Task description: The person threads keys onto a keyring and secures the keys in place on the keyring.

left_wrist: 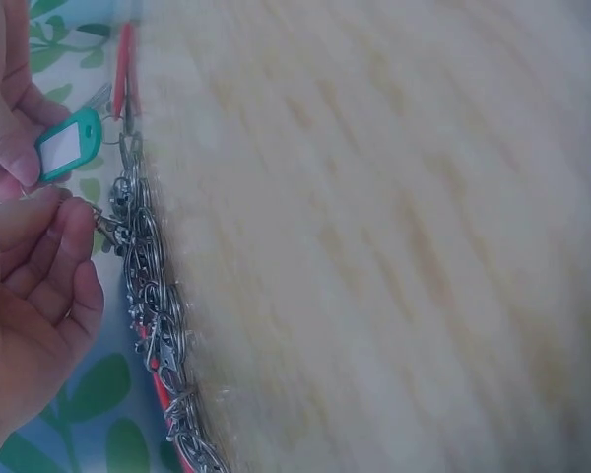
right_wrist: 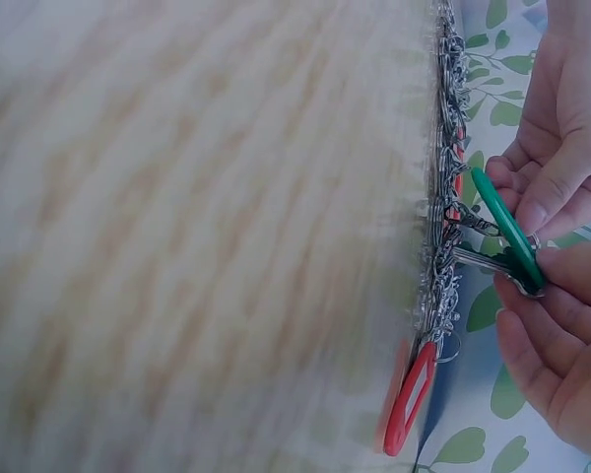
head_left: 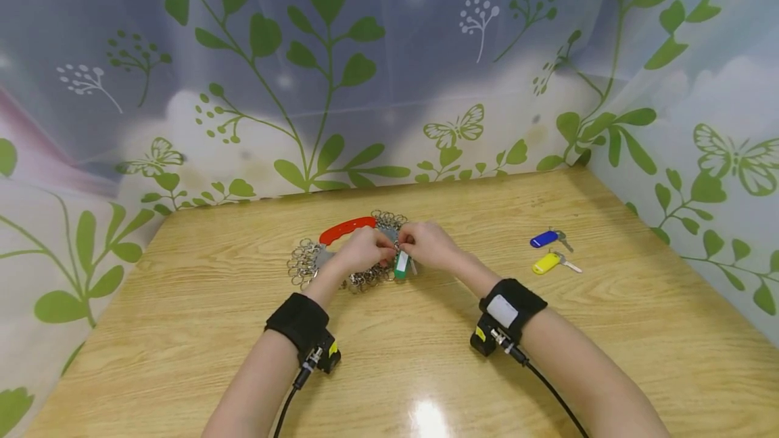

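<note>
A large metal key ring with a red handle [head_left: 347, 227] lies on the table, hung with many small clasps and rings [head_left: 302, 262]. Over its right part, my left hand [head_left: 365, 250] pinches one of the small metal clasps [left_wrist: 106, 227] with thumb and fingertips. Close against it, my right hand [head_left: 429, 245] pinches a green key tag [right_wrist: 507, 222] near its end. A metal key [right_wrist: 483, 259] hangs beside that tag. The tag's white label [left_wrist: 61, 148] shows in the left wrist view. Fingertips hide the exact joint between clasp and tag.
Farther right on the wooden table [head_left: 389, 370] lie a blue key tag [head_left: 544, 239] and a yellow key tag [head_left: 546, 263], each with a key. A red key tag [right_wrist: 411, 406] hangs on the ring's clasps. Leaf-patterned cloth [head_left: 389, 86] borders the table behind.
</note>
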Demonstrator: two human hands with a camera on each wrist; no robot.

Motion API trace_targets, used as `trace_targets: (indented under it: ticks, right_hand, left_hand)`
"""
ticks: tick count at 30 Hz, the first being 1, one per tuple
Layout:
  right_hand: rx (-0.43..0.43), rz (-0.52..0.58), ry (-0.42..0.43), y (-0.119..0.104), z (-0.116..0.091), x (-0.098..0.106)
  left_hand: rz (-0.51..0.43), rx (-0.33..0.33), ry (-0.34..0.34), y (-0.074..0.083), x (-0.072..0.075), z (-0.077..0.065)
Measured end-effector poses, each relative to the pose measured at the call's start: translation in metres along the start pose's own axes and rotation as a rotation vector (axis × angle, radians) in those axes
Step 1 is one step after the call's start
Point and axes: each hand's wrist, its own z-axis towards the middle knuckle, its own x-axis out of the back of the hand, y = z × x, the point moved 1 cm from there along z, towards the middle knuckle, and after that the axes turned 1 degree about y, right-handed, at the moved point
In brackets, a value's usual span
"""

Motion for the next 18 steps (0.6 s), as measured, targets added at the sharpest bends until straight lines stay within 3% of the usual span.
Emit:
trace_targets:
  ticks: [18]
  right_hand:
    - [0.042,-0.037,-0.011,0.0013,-0.0021,-0.0033]
  left_hand:
    - [0.012,-0.011,0.015,-0.0015,-0.0016,0.0031]
